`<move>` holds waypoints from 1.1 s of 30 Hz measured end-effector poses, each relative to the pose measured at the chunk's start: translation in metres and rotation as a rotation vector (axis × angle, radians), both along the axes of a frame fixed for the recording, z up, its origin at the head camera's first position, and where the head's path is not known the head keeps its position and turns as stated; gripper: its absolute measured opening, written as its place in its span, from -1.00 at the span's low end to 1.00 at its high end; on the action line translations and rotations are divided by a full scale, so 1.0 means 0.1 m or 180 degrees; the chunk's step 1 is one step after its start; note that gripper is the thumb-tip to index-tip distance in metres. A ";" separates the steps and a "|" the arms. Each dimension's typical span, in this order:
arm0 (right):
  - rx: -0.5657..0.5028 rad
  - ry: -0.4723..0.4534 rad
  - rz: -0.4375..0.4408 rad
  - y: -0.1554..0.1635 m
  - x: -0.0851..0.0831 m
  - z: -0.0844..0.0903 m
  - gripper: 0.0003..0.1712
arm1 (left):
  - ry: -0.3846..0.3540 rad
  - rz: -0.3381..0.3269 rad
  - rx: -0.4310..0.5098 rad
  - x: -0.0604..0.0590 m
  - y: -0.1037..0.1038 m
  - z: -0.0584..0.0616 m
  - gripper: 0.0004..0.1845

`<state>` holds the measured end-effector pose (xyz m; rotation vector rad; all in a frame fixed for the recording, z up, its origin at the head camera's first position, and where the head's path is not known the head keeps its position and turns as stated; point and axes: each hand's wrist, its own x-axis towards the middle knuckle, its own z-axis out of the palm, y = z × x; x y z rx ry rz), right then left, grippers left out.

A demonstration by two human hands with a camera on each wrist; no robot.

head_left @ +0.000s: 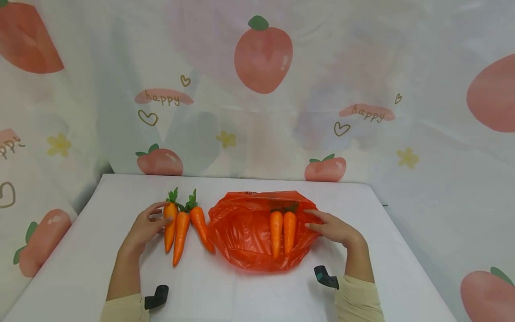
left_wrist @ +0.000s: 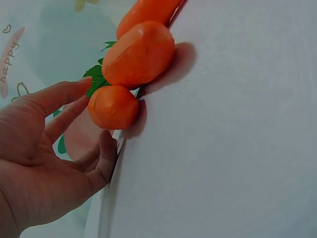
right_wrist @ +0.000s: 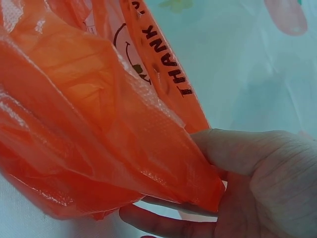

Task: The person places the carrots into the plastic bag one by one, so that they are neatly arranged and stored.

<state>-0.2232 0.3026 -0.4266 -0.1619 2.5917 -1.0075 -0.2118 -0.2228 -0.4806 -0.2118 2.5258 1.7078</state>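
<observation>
Carrots [head_left: 182,232] beside and inside a red plastic bag [head_left: 245,232] on a white bench [head_left: 225,297]

Three carrots lie loose on the left of the bench, just left of the bag, with leafy green tops [head_left: 193,200] to the far side and tips toward the near side; the rightmost slants so its tip meets the bag's left edge. Two more carrots lie side by side in the right half of the bag, which sits spread and crinkled near the centre. The left hand [head_left: 145,226] is at the leftmost carrot [head_left: 169,235], partly open, thumb and fingers parted around it; whether the fingertips press on it cannot be told. The right hand [head_left: 335,229] pinches the bag's right edge between thumb and fingers. Seen from the right wrist, dark lettering [right_wrist: 168,62] on the bag reads "THANK". Both arms come in from the near side in beige sleeves [head_left: 124,309], each with a black wrist piece [head_left: 161,295]. Beyond the bench, a pale backdrop [head_left: 257,134] carries printed peaches [head_left: 263,60], yellow flowers [head_left: 226,139], hearts [head_left: 148,118] and the word "happy".
</observation>
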 end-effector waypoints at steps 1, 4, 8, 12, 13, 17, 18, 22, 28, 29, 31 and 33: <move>-0.0002 -0.0003 -0.0004 0.01 0.00 0.00 -0.31 | -0.0008 -0.0067 -0.0011 0.00 0.01 -0.01 -0.35; -0.0012 -0.0008 -0.0001 0.02 0.00 0.00 -0.31 | -0.0027 -0.0224 -0.0090 -0.01 0.02 -0.01 -0.29; -0.0005 -0.0016 0.0010 0.01 0.00 0.00 -0.31 | 0.0006 -0.0421 -0.0209 0.00 0.04 0.00 -0.31; -0.0004 -0.0019 0.0011 0.01 0.00 0.00 -0.31 | 0.0097 -0.0479 -0.0300 0.00 0.07 0.01 -0.36; -0.0011 -0.0022 0.0011 0.01 0.00 0.01 -0.31 | 0.0100 -0.0456 -0.0323 0.00 0.08 0.01 -0.37; -0.0011 -0.0035 0.0012 0.02 0.00 0.01 -0.31 | 0.0094 -0.0320 -0.0387 0.00 0.09 0.01 -0.36; -0.0009 -0.0034 0.0016 0.02 -0.01 0.01 -0.31 | 0.0093 -0.0268 -0.0396 0.00 0.10 0.01 -0.36; -0.0022 -0.0025 0.0022 0.01 0.00 0.01 -0.32 | 0.0200 -0.0074 -0.0428 0.01 0.09 0.02 -0.35; -0.0018 -0.0030 0.0039 0.02 0.00 0.03 -0.32 | 0.0268 0.0258 -0.0505 0.03 0.11 0.06 -0.33; -0.0011 -0.0030 0.0040 0.02 0.00 0.03 -0.32 | 0.0261 0.0284 -0.0516 0.04 0.11 0.06 -0.34; -0.0005 -0.0037 0.0043 0.03 0.00 0.03 -0.31 | 0.0257 0.0304 -0.0549 0.04 0.12 0.08 -0.34; 0.0001 -0.0046 0.0041 0.03 0.01 0.03 -0.31 | 0.0253 0.0302 -0.0545 0.05 0.14 0.11 -0.33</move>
